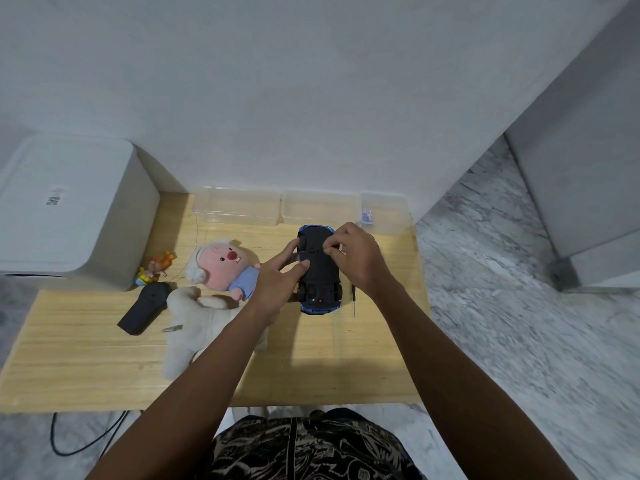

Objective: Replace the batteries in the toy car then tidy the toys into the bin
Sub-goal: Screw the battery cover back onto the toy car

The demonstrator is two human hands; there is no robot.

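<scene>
A blue toy car (320,278) lies upside down on the wooden table (86,358), its black underside up. My left hand (277,282) grips the car's left side, fingers curled over the underside. My right hand (356,254) pinches at the middle of the underside, near the battery cover. A thin screwdriver (353,299) lies just right of the car. A pink plush doll (225,265), a white plush toy (197,327), a small orange figurine (156,268) and a black remote (143,308) lie to the left.
Three clear plastic boxes (239,206) line the table's back edge; the rightmost (382,211) holds a small blue-and-white item. A big white lidded bin (62,216) stands at the left. A small metal piece (172,329) lies near the remote. A cable (79,441) runs on the marble floor.
</scene>
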